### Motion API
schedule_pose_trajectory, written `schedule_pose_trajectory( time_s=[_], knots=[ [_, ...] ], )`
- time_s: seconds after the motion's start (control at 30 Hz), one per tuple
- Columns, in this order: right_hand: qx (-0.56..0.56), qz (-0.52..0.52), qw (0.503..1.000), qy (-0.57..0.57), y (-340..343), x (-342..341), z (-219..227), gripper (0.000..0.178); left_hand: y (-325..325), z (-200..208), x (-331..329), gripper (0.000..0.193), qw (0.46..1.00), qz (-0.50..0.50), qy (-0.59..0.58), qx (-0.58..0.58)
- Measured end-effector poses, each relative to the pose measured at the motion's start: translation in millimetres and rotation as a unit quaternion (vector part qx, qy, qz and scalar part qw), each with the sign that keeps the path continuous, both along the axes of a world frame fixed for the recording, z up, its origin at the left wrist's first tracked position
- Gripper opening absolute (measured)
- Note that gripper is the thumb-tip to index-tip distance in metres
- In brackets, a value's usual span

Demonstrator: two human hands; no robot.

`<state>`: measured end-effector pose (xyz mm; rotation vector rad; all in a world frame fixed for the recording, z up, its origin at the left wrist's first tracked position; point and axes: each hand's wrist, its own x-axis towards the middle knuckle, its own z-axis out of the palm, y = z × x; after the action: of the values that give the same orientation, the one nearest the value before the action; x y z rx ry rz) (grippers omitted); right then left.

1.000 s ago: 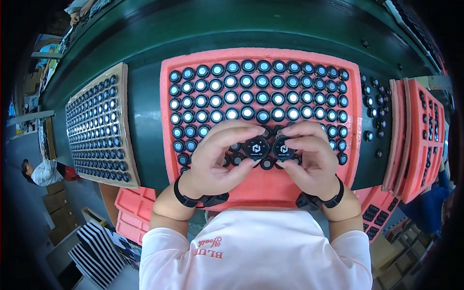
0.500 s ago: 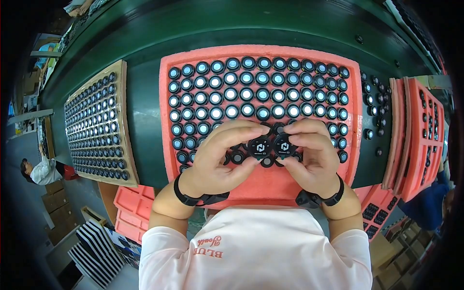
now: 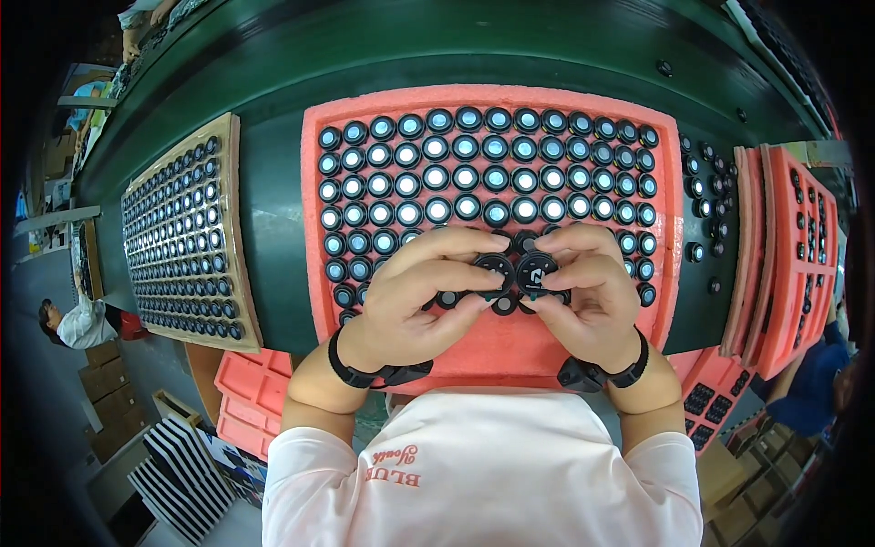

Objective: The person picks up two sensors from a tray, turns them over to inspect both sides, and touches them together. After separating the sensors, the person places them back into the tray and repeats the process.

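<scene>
My left hand [image 3: 421, 284] pinches a round black disc [image 3: 492, 264] between thumb and fingers, with a fingertip lying across its face. Beside it, my right hand [image 3: 592, 287] grips a second round black disc [image 3: 531, 273], whose white mark is partly covered by a finger. The two discs are held side by side, faces up, over the lower middle of a pink foam tray [image 3: 474, 366]. Rows of black round pieces [image 3: 466, 178] with pale shiny centres fill the tray. Both hands hide some pieces beneath them.
On the left lies a tan-edged tray [image 3: 239, 273] full of similar pieces. Several loose black pieces [image 3: 697, 188] rest on the green surface [image 3: 273, 164] at right. Stacked pink trays [image 3: 788, 337] stand beyond them. Other people [image 3: 87, 321] are at left and far right.
My fingers have slid onto the disc faces, covering the left mark and part of the right one. Small black pieces on the far green surface have shifted left. A co-worker's hand at top left has moved.
</scene>
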<state>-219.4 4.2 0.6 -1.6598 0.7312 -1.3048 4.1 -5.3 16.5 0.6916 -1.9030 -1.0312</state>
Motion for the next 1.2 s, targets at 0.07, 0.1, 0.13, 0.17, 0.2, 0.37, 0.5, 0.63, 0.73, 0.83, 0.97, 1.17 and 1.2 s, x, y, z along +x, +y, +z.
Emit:
schedule_pose_trajectory(
  time_s=[0.07, 0.1, 0.13, 0.17, 0.2, 0.37, 0.5, 0.63, 0.73, 0.83, 0.97, 1.17, 1.2],
  knots=[
    [-0.006, 0.0, 1.0, 0.002, 0, 0, 0, 0.032, 1, -5, -1, 0.034, 1.0, 0.008, 0.019, 0.006],
    [-0.009, 0.0, 1.0, 0.003, -1, 0, 0, 0.031, 2, -9, -2, 0.034, 0.999, 0.017, 0.038, 0.011],
    [-0.009, 0.0, 1.0, 0.003, -1, 0, 0, 0.031, 3, -11, -3, 0.033, 0.998, 0.024, 0.057, 0.017],
    [-0.008, 0.001, 1.0, 0.001, 0, 0, -1, 0.031, 3, -11, -4, 0.033, 0.998, 0.024, 0.057, 0.017],
    [-0.008, 0.002, 1.0, -0.002, 0, 0, -1, 0.031, 2, -11, -6, 0.032, 0.996, 0.026, 0.08, 0.026],
    [-0.007, 0.003, 1.0, -0.007, 0, 1, -1, 0.031, 2, -9, -8, 0.029, 0.992, 0.039, 0.112, 0.042],
    [-0.011, 0.016, 1.0, 0.001, -3, 0, 9, 0.03, 1, -4, -6, 0.03, 0.995, 0.034, 0.093, 0.032],
    [-0.018, 0.001, 1.0, 0.024, -1, -2, 3, 0.03, 4, -6, -8, 0.033, 0.992, 0.055, 0.094, 0.057],
    [0.059, -0.012, 0.998, -0.034, 3, 5, 3, 0.031, 4, -4, -10, 0.032, 0.991, 0.069, 0.086, 0.079],
    [0.092, -0.001, 0.995, -0.047, 2, 4, 4, 0.029, 3, -2, -10, 0.027, 0.991, 0.071, 0.061, 0.093],
    [0.06, 0.033, 0.998, 0.004, -4, -2, 3, 0.026, -1, -8, -5, 0.031, 0.998, 0.049, 0.02, 0.032],
    [0.032, -0.015, 0.998, 0.054, 1, -1, 0, 0.032, 1, -15, -7, 0.035, 0.995, 0.05, 0.066, 0.063],
    [0.032, -0.015, 0.998, 0.055, 2, -1, 0, 0.032, 2, -16, -8, 0.035, 0.993, 0.057, 0.077, 0.076]
  ],
)
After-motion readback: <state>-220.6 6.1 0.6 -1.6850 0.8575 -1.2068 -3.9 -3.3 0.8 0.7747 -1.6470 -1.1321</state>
